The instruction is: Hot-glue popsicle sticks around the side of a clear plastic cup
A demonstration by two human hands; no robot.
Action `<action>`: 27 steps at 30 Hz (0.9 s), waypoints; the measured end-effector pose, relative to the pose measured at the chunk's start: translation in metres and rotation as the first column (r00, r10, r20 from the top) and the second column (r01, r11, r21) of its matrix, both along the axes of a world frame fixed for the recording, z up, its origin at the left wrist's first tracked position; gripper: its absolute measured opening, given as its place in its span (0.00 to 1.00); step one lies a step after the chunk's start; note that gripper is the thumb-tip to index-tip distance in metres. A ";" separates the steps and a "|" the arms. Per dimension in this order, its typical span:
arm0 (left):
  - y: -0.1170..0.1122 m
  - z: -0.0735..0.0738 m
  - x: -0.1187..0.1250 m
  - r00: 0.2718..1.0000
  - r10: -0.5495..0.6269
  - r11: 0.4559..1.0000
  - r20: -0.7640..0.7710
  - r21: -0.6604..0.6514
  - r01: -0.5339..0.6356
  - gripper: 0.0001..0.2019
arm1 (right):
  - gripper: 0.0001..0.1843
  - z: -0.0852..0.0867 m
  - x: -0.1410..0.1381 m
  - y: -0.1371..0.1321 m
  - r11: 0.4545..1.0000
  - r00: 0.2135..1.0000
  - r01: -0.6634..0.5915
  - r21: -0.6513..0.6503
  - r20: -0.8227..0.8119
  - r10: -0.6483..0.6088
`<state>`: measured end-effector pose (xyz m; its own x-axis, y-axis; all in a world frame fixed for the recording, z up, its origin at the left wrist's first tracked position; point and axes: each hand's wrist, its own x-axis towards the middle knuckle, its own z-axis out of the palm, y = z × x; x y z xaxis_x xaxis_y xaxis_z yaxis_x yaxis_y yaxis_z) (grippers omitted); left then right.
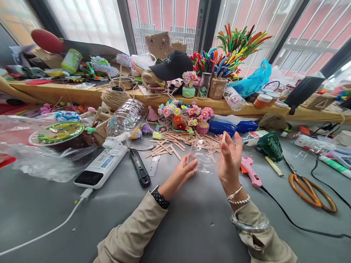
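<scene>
Wooden stick [223, 138] is pinched upright between thumb and fingers of the right hand [229, 159], raised above the grey tabletop [189, 226]. Clear plastic piece [203, 160] is grasped at its left edge by the left hand [181, 173]; its exact shape cannot be told owing to transparency. Loose sticks [175, 140] are heaped just behind it. Pink glue gun [251, 171] is placed beside the right wrist, orange-handled scissors [312, 190] farther right. Cutter knife [139, 168] is seen left of the left hand, near a small ruler [154, 166].
</scene>
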<state>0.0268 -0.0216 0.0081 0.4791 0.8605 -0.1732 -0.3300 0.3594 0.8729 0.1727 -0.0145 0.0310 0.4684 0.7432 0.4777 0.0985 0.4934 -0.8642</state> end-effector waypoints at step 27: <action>-0.004 0.002 0.002 0.958 0.282 0.959 -0.054 0.034 -0.280 0.38 | 0.40 0.031 0.013 -0.044 0.970 0.219 0.106 0.219 0.946 -0.237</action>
<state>0.0284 -0.0255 0.0104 0.2074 0.9635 -0.1692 -0.3636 0.2365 0.9010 0.1853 -0.0583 0.0620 -0.2823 0.6346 0.7194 0.9119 0.4104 -0.0042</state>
